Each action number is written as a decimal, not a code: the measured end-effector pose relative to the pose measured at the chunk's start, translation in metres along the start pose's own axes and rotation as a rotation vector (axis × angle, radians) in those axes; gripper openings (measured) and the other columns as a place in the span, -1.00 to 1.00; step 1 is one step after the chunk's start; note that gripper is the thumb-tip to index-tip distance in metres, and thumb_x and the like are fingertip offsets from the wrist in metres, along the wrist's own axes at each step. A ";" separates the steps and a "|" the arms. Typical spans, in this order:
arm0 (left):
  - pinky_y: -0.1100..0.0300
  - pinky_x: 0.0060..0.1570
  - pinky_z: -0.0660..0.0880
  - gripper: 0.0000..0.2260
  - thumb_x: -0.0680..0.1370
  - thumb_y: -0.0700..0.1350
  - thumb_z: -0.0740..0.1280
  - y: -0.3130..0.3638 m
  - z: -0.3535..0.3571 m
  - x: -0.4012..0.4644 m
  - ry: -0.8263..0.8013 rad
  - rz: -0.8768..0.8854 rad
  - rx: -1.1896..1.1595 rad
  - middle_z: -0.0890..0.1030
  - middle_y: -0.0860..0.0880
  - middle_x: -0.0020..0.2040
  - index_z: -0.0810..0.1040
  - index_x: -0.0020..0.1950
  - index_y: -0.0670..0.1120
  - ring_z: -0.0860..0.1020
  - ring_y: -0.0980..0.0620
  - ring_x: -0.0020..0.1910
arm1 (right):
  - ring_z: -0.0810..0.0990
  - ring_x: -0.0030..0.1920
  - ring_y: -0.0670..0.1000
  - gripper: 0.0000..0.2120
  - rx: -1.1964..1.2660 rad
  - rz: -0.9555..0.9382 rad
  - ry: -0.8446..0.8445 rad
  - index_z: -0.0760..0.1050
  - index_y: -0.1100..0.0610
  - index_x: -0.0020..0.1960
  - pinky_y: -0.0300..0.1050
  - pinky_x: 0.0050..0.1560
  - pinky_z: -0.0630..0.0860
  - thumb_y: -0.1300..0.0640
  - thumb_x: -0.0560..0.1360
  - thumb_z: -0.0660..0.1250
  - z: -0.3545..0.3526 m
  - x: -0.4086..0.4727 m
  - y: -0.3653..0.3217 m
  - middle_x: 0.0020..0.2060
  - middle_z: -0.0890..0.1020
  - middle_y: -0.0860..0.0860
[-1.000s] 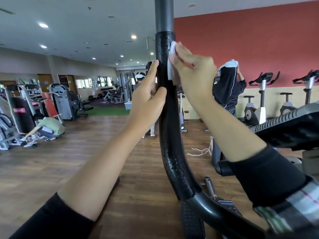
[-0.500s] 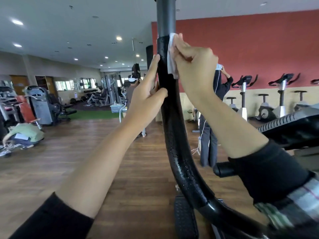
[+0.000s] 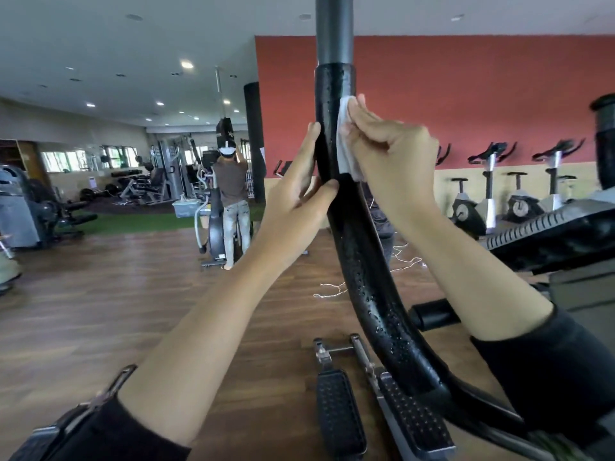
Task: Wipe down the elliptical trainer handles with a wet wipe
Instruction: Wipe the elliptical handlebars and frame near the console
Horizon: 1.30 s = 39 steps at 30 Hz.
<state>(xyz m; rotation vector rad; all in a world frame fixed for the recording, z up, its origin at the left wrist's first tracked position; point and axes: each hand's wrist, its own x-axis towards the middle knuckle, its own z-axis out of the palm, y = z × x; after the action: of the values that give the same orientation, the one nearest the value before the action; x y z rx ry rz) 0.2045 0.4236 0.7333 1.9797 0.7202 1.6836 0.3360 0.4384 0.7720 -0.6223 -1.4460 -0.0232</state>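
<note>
**Wipe on the upper grip, more handle left to clean**

Head view: the handle (image 3: 346, 227) of the elliptical trainer rises as a black padded bar through the middle of the picture, curving down to the right toward the machine's frame. The right hand (image 3: 392, 161) presses a white wet wipe (image 3: 344, 144) flat against the right side of the bar, near the top of the padded grip. Its fingers (image 3: 362, 116) lie close together over the wipe, and the thumb tucks under, so the wipe is pinched and pushed onto the bar at once. The left hand (image 3: 299, 194) steadies the bar from the other side, just below the wipe; its fingers are straight and together along the bar, with the thumb touching the front of it.

As for progress, water beads show along much of the padded bar below the hands, which suggests that stretch has already been wetted or wiped. The wiping looks to be in its middle part: the top of this grip is in hand. The top of a second dark upright (image 3: 604, 141) shows at the right edge; whether it has been wiped cannot be told.

The room is a gym with a brown wood floor (image 3: 116, 294), a red wall (image 3: 466, 88), a row of exercise bikes (image 3: 492, 197) beneath it, and weight machines far left. Another person (image 3: 231, 194) stands at a machine farther back. Two black foot pedals (image 3: 339, 414) sit below the bar.
</note>
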 end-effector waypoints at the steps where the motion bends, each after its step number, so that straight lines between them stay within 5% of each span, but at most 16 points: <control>1: 0.35 0.45 0.14 -0.39 0.58 -0.35 0.21 0.000 0.000 0.000 -0.003 -0.006 -0.002 0.15 0.09 0.57 0.10 0.58 -0.03 0.13 0.25 0.51 | 0.55 -0.13 -0.40 -0.80 0.002 -0.004 0.009 0.61 0.18 0.12 -0.50 0.01 0.45 0.20 0.51 0.37 0.001 0.002 -0.003 0.00 0.65 -0.05; 5: 0.36 0.46 0.12 -0.42 0.61 -0.30 0.22 -0.004 0.000 -0.008 -0.016 -0.006 0.011 0.14 0.14 0.56 0.10 0.58 0.01 0.11 0.29 0.51 | 0.53 -0.15 -0.44 -0.78 -0.009 0.091 -0.035 0.60 0.17 0.13 -0.40 0.05 0.51 0.19 0.49 0.39 -0.006 -0.012 -0.009 -0.03 0.68 -0.02; 9: 0.30 0.46 0.17 -0.44 0.63 -0.24 0.21 -0.008 0.000 -0.020 -0.045 -0.018 0.014 0.13 0.21 0.55 0.10 0.58 0.04 0.16 0.36 0.47 | 0.36 -0.45 -0.18 -0.86 0.009 0.271 -0.193 0.63 -0.01 0.06 -0.42 -0.26 0.41 0.06 0.51 0.37 -0.028 -0.047 -0.015 -0.53 0.55 -0.06; 12: 0.59 0.16 0.28 -0.45 0.64 -0.24 0.20 -0.009 0.002 -0.027 -0.048 -0.031 -0.005 0.18 0.35 0.45 0.11 0.57 0.05 0.31 0.61 0.17 | 0.26 -0.53 -0.19 -0.85 0.034 0.319 -0.203 0.57 -0.09 0.03 -0.48 -0.40 0.32 0.10 0.50 0.38 -0.034 -0.053 -0.025 -0.59 0.49 -0.08; 16: 0.62 0.21 0.20 -0.46 0.65 -0.25 0.19 -0.008 0.003 -0.029 -0.056 -0.055 -0.052 0.14 0.23 0.54 0.11 0.57 0.05 0.18 0.53 0.34 | 0.33 -0.58 -0.22 -0.81 -0.043 0.307 -0.149 0.56 0.02 0.10 -0.51 -0.45 0.30 0.14 0.49 0.39 -0.024 -0.042 -0.029 -0.56 0.56 -0.22; 19: 0.67 0.13 0.20 -0.47 0.65 -0.23 0.19 -0.007 0.003 -0.033 -0.059 -0.067 -0.042 0.13 0.24 0.54 0.11 0.57 0.07 0.18 0.63 0.26 | 0.29 -0.59 -0.22 -0.80 -0.051 0.323 -0.139 0.58 0.07 0.12 -0.51 -0.43 0.28 0.13 0.50 0.38 -0.026 -0.047 -0.027 -0.63 0.47 -0.21; 23: 0.67 0.02 0.26 -0.48 0.66 -0.20 0.18 -0.006 0.008 -0.045 -0.061 -0.077 -0.016 0.19 0.44 0.40 0.09 0.58 0.05 0.30 0.68 0.03 | 0.26 -0.44 -0.09 -0.81 -0.064 0.360 -0.201 0.60 -0.04 0.10 -0.32 -0.36 0.32 0.04 0.49 0.38 -0.046 -0.075 -0.028 -0.58 0.51 -0.04; 27: 0.64 0.26 0.11 -0.50 0.66 -0.18 0.17 -0.006 0.011 -0.055 -0.039 -0.105 -0.017 0.16 0.28 0.51 0.11 0.57 0.06 0.14 0.47 0.41 | 0.26 -0.52 -0.18 -0.78 -0.092 0.360 -0.219 0.60 0.04 0.13 -0.37 -0.38 0.29 0.07 0.50 0.38 -0.050 -0.082 -0.032 -0.63 0.45 -0.24; 29: 0.54 0.36 0.10 -0.50 0.67 -0.19 0.16 -0.004 0.014 -0.059 -0.026 -0.117 -0.028 0.16 0.22 0.54 0.12 0.57 0.05 0.11 0.40 0.46 | 0.42 -0.48 -0.34 -0.78 -0.096 0.343 -0.208 0.60 0.08 0.14 -0.53 -0.37 0.30 0.10 0.50 0.38 -0.046 -0.076 -0.035 -0.43 0.60 -0.34; 31: 0.45 0.42 0.11 -0.51 0.67 -0.18 0.16 -0.003 0.018 -0.065 -0.007 -0.134 -0.035 0.15 0.22 0.54 0.12 0.57 0.05 0.11 0.38 0.47 | 0.46 -0.32 -0.45 -0.78 -0.087 0.331 -0.211 0.60 0.07 0.14 -0.56 -0.26 0.35 0.11 0.50 0.38 -0.044 -0.075 -0.036 -0.12 0.68 -0.19; 33: 0.50 0.38 0.13 -0.51 0.67 -0.18 0.17 0.000 0.021 -0.071 0.005 -0.144 -0.025 0.19 0.25 0.52 0.13 0.57 0.06 0.15 0.41 0.44 | 0.38 -0.44 -0.35 -0.79 -0.068 0.338 -0.235 0.58 0.03 0.15 -0.52 -0.30 0.36 0.10 0.52 0.36 -0.051 -0.086 -0.037 -0.17 0.71 -0.04; 36: 0.62 0.13 0.25 -0.52 0.66 -0.15 0.18 0.001 0.024 -0.082 0.016 -0.160 0.018 0.34 0.52 0.25 0.16 0.56 0.08 0.35 0.60 0.11 | 0.35 -0.50 -0.23 -0.77 -0.123 0.326 -0.250 0.58 0.01 0.17 -0.38 -0.30 0.44 0.07 0.52 0.35 -0.071 -0.120 -0.040 -0.42 0.62 -0.19; 39: 0.66 0.14 0.20 -0.52 0.66 -0.13 0.18 0.005 0.028 -0.092 0.023 -0.182 0.028 0.23 0.49 0.30 0.15 0.56 0.10 0.24 0.65 0.19 | 0.54 -0.34 -0.30 -0.75 -0.187 0.241 -0.242 0.57 0.03 0.17 -0.43 -0.30 0.45 0.08 0.49 0.37 -0.084 -0.145 -0.045 -0.06 0.69 -0.10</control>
<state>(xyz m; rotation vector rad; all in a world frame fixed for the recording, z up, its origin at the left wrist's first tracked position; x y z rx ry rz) 0.2211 0.3608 0.6620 1.8546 0.9074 1.5985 0.3741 0.3158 0.6557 -0.9763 -1.6034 0.1103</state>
